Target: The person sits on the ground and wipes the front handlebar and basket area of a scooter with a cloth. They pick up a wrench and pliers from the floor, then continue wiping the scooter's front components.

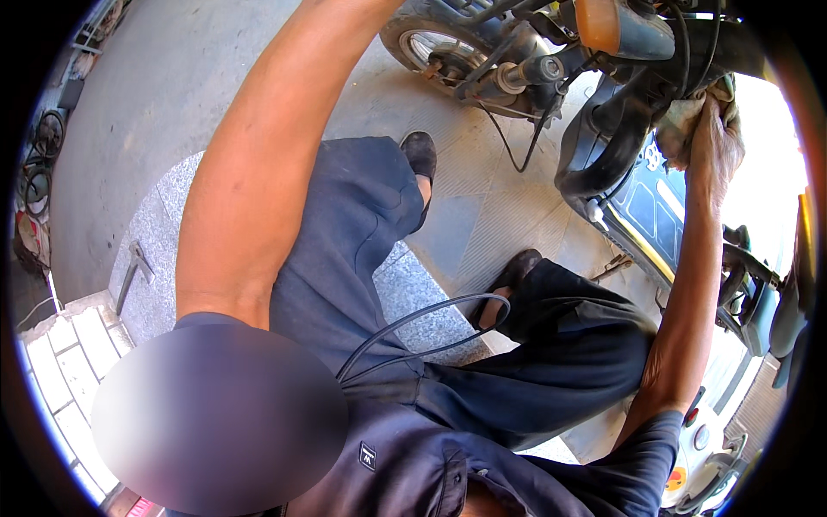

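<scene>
Left hand: I cannot see it; the left arm (pixel 250 164) runs out past the upper edge, so I cannot tell its grip.
Right hand: I have the right hand (pixel 717 146) at the upper right, fingers closed on a cloth (pixel 679 129); the fingertips are partly hidden from me.
Cloth: greyish and crumpled, with darker stains, bunched in the right hand just beside a curved black pipe (pixel 622 142); I cannot make out whether the two touch.
Glare: white light behind the right wrist washes out what lies there.
Blur: a smooth oval smudge covers the lower left, and I cannot read what is under it.
Motorbike: its wheel (pixel 435 52) is cut by the upper edge; I cannot tell whether the rounded orange-and-grey part (pixel 616 30) is hollow or holds anything.
Panel: a blue panel (pixel 659 207) with yellow edging sits below the cloth, partly behind the right forearm.
Cable: a black cable (pixel 413 314) loops over the lap, its ends lost to me against the dark clothes.
Stone slab: on the speckled slab (pixel 164 215) at the left lies a grey metal piece (pixel 133 274), its kind unclear to me.
Feet: two dark shoes (pixel 419 155) on the tiled floor (pixel 482 198), the nearer one partly under the trouser leg.
</scene>
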Demonstrator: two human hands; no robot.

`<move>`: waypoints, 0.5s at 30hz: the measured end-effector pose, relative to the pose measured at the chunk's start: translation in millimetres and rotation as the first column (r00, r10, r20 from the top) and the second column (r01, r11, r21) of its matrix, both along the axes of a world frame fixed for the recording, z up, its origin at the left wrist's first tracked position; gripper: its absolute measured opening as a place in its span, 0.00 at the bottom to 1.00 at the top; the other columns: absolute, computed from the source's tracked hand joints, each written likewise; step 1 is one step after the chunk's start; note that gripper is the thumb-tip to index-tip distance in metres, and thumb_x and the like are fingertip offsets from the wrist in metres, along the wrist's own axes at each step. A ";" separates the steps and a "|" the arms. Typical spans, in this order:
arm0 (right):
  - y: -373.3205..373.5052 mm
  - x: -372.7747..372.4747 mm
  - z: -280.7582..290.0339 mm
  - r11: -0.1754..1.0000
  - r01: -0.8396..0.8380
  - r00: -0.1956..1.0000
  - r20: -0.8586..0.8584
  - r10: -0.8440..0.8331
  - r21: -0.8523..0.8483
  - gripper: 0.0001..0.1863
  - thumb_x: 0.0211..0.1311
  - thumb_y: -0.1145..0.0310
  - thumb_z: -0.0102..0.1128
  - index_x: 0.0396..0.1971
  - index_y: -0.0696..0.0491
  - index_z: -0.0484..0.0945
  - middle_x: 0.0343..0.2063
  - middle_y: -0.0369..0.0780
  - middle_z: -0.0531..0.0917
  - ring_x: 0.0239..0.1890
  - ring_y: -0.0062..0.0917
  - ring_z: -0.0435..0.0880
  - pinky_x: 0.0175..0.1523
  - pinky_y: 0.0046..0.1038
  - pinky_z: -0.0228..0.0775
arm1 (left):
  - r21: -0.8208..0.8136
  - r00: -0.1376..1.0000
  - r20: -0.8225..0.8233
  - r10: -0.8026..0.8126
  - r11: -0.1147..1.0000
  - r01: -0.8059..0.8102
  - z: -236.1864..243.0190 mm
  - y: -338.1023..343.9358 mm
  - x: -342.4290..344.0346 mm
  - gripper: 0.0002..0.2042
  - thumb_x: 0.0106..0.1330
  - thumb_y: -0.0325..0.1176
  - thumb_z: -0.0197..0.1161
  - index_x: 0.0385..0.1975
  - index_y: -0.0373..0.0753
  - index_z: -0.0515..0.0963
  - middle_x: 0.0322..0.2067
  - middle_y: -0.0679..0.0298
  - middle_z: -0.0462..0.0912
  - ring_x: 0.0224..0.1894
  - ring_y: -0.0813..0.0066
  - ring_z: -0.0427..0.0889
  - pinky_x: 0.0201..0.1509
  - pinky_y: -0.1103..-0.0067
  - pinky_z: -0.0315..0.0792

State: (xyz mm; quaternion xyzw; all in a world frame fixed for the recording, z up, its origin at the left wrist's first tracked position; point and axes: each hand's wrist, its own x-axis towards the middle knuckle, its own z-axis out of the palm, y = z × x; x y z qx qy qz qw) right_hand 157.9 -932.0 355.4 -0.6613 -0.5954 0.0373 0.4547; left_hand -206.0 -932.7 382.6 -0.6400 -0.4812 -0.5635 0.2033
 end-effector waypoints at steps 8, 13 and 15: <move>10.8 17.9 3.9 1.000 -0.010 0.997 -0.081 0.008 -0.023 0.25 0.65 0.53 0.66 0.56 0.53 0.82 0.43 0.43 0.88 0.48 0.29 0.85 0.57 0.32 0.74 | -0.088 0.999 -0.042 -0.030 0.996 0.026 3.6 1.3 -3.1 0.39 0.76 0.62 0.38 0.68 0.28 0.63 0.66 0.40 0.66 0.70 0.43 0.63 0.73 0.65 0.58; -10.2 49.5 44.9 0.996 0.069 0.939 -0.341 -0.045 0.058 0.22 0.62 0.59 0.69 0.52 0.58 0.84 0.41 0.43 0.88 0.45 0.24 0.86 0.52 0.25 0.77 | -0.069 0.997 -0.077 0.001 0.998 -0.006 -0.2 -0.6 -13.5 0.37 0.78 0.60 0.39 0.68 0.28 0.63 0.67 0.41 0.66 0.72 0.47 0.61 0.75 0.68 0.54; -4.8 68.5 26.1 0.994 -0.023 0.919 -0.390 0.064 0.108 0.21 0.62 0.61 0.68 0.52 0.57 0.83 0.42 0.43 0.88 0.45 0.24 0.86 0.53 0.25 0.77 | -0.079 0.997 -0.075 -0.003 0.997 -0.003 2.1 -2.8 -12.0 0.37 0.78 0.60 0.39 0.68 0.28 0.64 0.67 0.41 0.66 0.72 0.48 0.62 0.76 0.68 0.53</move>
